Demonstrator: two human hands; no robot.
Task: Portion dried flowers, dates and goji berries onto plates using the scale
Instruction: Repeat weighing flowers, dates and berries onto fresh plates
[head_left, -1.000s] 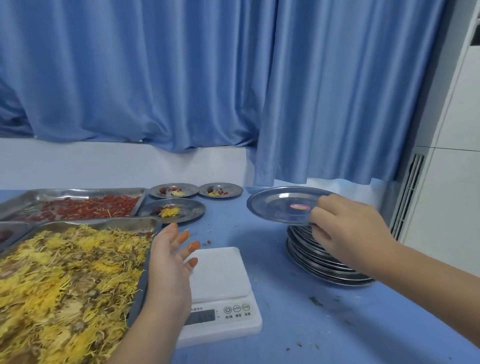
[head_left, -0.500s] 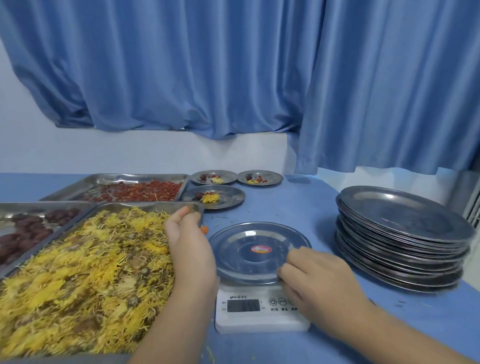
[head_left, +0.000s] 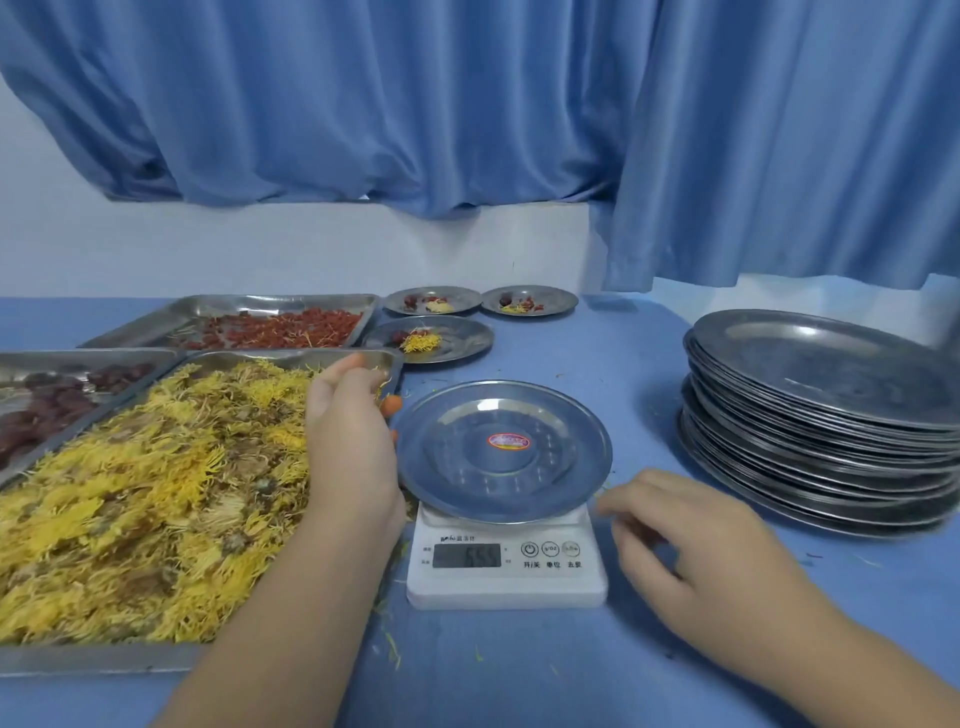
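An empty steel plate (head_left: 563, 415) with a red sticker sits on the white scale (head_left: 506, 579), whose display is lit. My left hand (head_left: 348, 447) hovers over the far right corner of the tray of yellow dried flowers (head_left: 145, 493), fingers curled down and pinching a few strands. My right hand (head_left: 696, 556) hangs just right of the scale, fingers loosely curled, holding nothing and clear of the plate. The goji berries (head_left: 280, 332) fill a tray at the back. The dates (head_left: 52, 400) lie in a tray at the far left.
Three small filled plates (head_left: 457, 348) stand behind the scale. A tall stack of empty plates (head_left: 826, 415) rises at the right. Blue curtains and a white wall close off the back. Loose petals litter the blue table (head_left: 519, 675).
My right hand set the plate on the scale, let go and drew back to the right. My left hand stayed at the flower tray's corner.
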